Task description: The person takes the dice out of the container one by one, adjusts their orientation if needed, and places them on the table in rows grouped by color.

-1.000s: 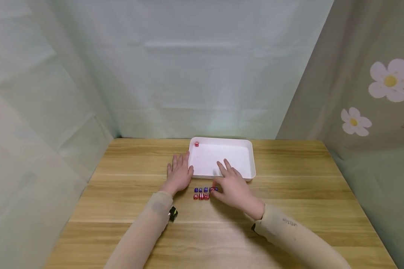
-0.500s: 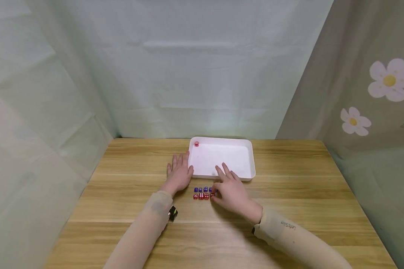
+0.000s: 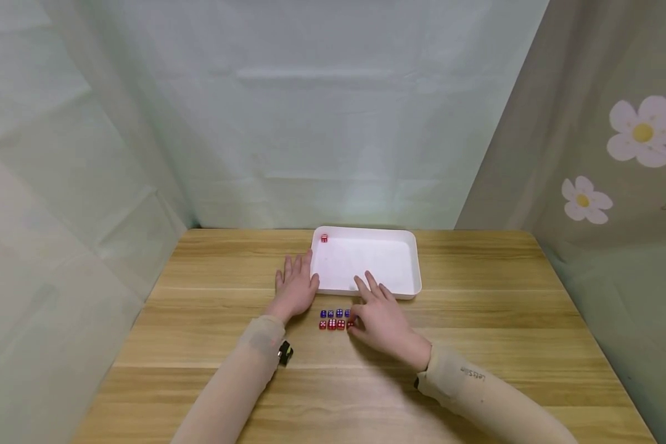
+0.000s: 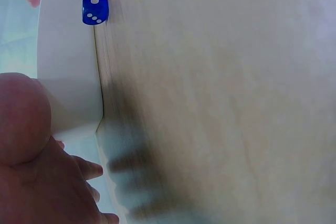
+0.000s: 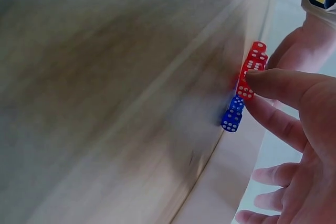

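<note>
In the head view, my right hand (image 3: 385,320) pinches a red die (image 5: 245,92) between thumb and index finger, at the right end of a row of red dice (image 3: 332,324). The other fingers spread toward the tray. Just behind runs a row of blue dice (image 3: 339,313), its right end partly hidden by the hand. My left hand (image 3: 295,292) lies with straight fingers against the left wall of a white tray (image 3: 419,271). One red die (image 3: 324,238) sits in the tray's far left corner. In the left wrist view, a blue die (image 4: 95,9) shows beside the tray's front wall.
The wooden table (image 3: 211,388) extends around the tray and dice. A pale curtain (image 3: 333,142) hangs behind the far table edge, and a flowered curtain (image 3: 533,154) hangs at the right.
The red die in my right hand has come down from in front of the blue row's right end to the right end of the red row. My left hand stays put.
</note>
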`<state>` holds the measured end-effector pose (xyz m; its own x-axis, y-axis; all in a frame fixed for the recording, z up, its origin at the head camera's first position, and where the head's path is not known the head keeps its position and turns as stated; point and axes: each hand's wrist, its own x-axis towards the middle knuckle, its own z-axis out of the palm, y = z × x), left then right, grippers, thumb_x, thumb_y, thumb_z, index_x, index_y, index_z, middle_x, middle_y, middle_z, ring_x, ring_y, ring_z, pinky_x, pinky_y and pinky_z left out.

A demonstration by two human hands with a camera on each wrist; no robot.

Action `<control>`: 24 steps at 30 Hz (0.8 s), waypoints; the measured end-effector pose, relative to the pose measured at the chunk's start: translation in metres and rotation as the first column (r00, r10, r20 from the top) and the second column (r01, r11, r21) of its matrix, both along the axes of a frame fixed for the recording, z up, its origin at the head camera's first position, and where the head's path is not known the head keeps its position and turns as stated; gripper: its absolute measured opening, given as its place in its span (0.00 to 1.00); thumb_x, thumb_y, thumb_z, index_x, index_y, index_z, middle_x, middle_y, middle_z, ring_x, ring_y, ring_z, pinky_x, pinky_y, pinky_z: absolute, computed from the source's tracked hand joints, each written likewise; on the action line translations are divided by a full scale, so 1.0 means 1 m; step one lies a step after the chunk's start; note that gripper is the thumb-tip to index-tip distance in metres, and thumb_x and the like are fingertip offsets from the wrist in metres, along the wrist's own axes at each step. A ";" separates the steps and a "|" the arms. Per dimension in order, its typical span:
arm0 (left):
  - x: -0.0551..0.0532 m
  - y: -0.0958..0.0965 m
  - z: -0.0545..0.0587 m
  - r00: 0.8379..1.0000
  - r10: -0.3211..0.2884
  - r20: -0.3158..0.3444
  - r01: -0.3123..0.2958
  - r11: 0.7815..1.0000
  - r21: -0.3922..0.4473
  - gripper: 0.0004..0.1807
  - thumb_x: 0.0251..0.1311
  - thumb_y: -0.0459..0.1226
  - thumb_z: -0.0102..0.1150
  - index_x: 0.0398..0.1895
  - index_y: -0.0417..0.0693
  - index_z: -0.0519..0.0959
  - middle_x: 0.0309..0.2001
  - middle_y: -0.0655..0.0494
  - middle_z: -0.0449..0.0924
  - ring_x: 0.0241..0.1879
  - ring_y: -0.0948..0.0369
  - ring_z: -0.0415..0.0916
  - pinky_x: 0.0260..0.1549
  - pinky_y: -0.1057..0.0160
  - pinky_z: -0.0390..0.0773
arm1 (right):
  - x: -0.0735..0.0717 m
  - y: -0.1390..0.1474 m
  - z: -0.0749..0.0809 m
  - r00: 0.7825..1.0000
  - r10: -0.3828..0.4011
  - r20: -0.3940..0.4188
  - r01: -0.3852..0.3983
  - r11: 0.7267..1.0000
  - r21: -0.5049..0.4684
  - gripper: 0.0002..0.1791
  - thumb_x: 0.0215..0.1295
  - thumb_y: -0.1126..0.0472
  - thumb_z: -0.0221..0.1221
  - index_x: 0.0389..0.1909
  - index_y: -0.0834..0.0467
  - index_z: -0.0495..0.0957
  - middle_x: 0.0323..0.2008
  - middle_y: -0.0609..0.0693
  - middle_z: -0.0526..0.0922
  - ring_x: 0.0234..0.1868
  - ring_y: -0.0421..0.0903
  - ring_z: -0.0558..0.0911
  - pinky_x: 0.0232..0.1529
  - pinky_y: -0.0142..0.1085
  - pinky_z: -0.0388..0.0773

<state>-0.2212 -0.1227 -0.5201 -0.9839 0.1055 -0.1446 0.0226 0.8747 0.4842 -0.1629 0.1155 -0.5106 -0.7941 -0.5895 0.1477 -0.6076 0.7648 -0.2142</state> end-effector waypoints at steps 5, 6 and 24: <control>0.000 0.000 -0.001 1.000 0.000 0.004 0.000 1.000 -0.001 0.39 0.83 0.48 0.38 0.89 0.46 0.40 0.85 0.33 0.40 0.84 0.37 0.25 0.77 0.30 0.31 | 0.000 0.000 -0.002 1.000 -0.001 -0.003 0.002 1.000 0.012 0.08 0.59 0.47 0.77 0.35 0.43 0.90 0.79 0.65 0.66 0.82 0.68 0.56 0.73 0.66 0.65; -0.001 0.000 -0.002 1.000 0.001 0.007 -0.001 1.000 0.001 0.39 0.83 0.48 0.37 0.89 0.47 0.40 0.86 0.33 0.40 0.84 0.37 0.25 0.77 0.30 0.30 | 0.000 0.000 -0.002 1.000 -0.001 -0.007 0.001 1.000 0.011 0.08 0.59 0.47 0.78 0.35 0.43 0.90 0.78 0.65 0.66 0.82 0.69 0.57 0.73 0.67 0.65; -0.002 0.000 0.000 1.000 -0.008 0.010 0.008 1.000 0.000 0.39 0.84 0.48 0.38 0.89 0.47 0.39 0.86 0.34 0.39 0.84 0.38 0.24 0.77 0.29 0.31 | 0.000 0.001 0.001 1.000 -0.007 -0.002 0.007 1.000 -0.012 0.09 0.58 0.47 0.78 0.35 0.44 0.90 0.79 0.64 0.66 0.82 0.68 0.56 0.73 0.66 0.64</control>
